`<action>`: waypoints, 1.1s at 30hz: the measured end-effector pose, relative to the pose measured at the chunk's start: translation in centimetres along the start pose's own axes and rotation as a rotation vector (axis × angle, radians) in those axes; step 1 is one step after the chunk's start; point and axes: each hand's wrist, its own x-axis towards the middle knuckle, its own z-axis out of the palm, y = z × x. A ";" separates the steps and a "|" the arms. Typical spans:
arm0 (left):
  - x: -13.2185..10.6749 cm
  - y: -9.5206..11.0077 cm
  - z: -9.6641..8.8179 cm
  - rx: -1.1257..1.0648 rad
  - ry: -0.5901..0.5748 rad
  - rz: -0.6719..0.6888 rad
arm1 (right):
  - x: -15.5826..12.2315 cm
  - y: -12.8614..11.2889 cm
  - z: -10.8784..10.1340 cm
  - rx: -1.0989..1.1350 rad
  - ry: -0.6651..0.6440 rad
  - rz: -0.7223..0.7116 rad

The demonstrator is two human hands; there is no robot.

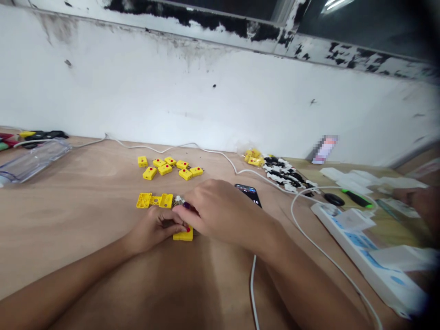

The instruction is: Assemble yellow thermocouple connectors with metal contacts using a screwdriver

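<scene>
Pressure from the right hand (220, 206), curled so that I cannot tell what it holds, could skid the yellow block (183, 236), resting on the table (96, 206), from the left hand (156, 227) pinching it, scattering nearby small parts (178, 200).

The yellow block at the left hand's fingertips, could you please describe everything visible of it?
The yellow block looks boxy and plastic, with a red spot near its upper right edge. The left hand appears to touch it there; its far side is hidden. Whether it rests on the wooden table is unclear.
</scene>
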 end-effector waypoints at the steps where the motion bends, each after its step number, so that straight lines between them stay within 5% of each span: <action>1: 0.0 0.0 0.0 0.007 -0.002 0.005 | -0.1 0.0 0.0 0.013 -0.005 -0.026; 9: -0.1 0.0 -0.1 0.009 -0.034 0.009 | -0.8 1.1 -0.9 0.181 -0.141 -0.113; 18: 0.0 0.4 -0.1 -0.016 -0.002 0.058 | -0.7 1.6 -1.2 0.317 -0.152 -0.277; 26: 0.0 0.3 0.0 -0.042 -0.011 -0.003 | -0.2 -0.2 -0.5 -0.093 0.036 0.138; 33: 0.0 -0.1 0.0 -0.044 -0.025 0.003 | -0.3 1.0 -0.1 -0.006 -0.036 -0.132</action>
